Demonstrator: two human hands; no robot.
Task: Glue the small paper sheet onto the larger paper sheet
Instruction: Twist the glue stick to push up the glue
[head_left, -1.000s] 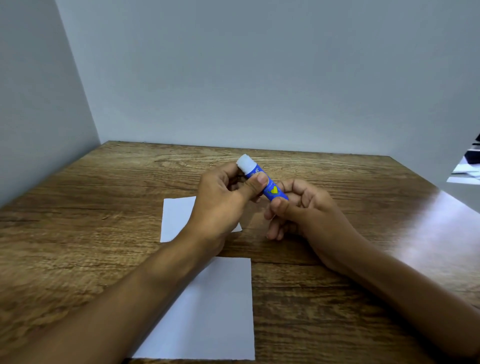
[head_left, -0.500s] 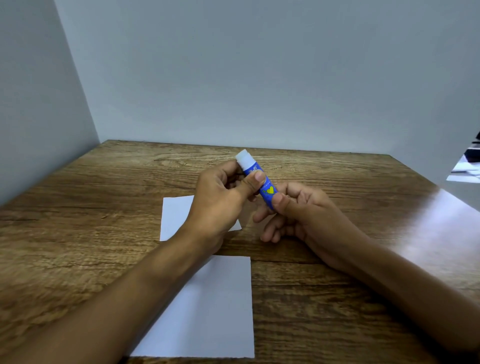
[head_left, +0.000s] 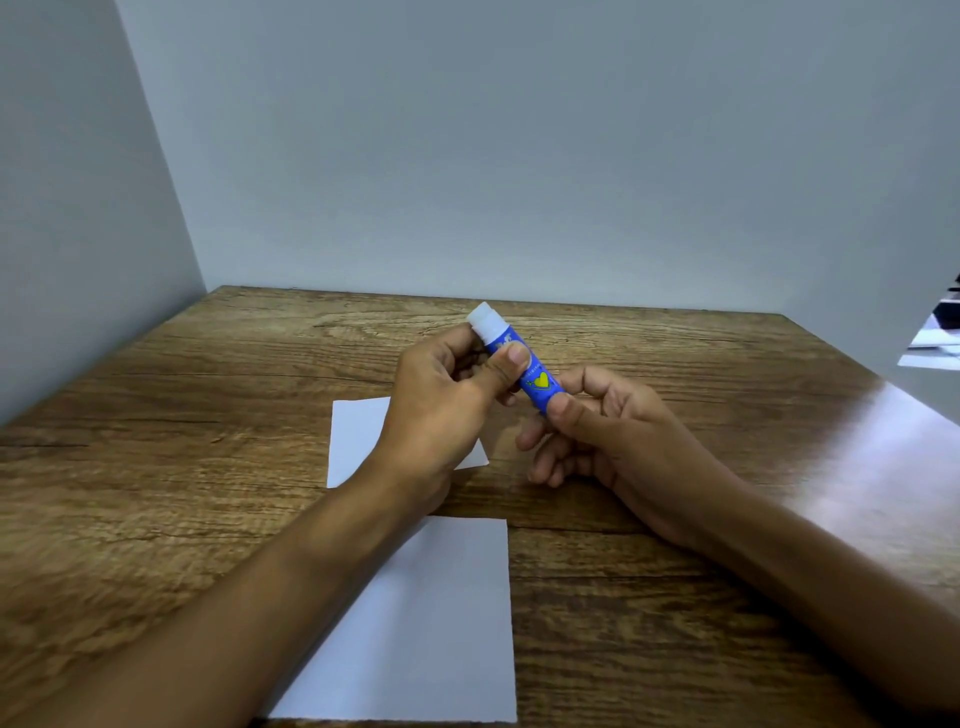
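On wooden surface (head_left: 208, 467), left: small white paper sheet (head_left: 358, 436), larger white paper sheet (head_left: 436, 623) nearer you, both flat, unglued. Your left hand (head_left: 441, 410) grip clenched on blue glue stick (head_left: 524, 371) near white end; right hand (head_left: 587, 431) pinches base, likely to twist.

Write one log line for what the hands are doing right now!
left hand: holds glue stick | right hand: holds its base | white end: up | small sheet, large sheet: apart on table

Plain grey walls (head_left: 519, 156) enclose a glossy wood-grain table (head_left: 156, 467).
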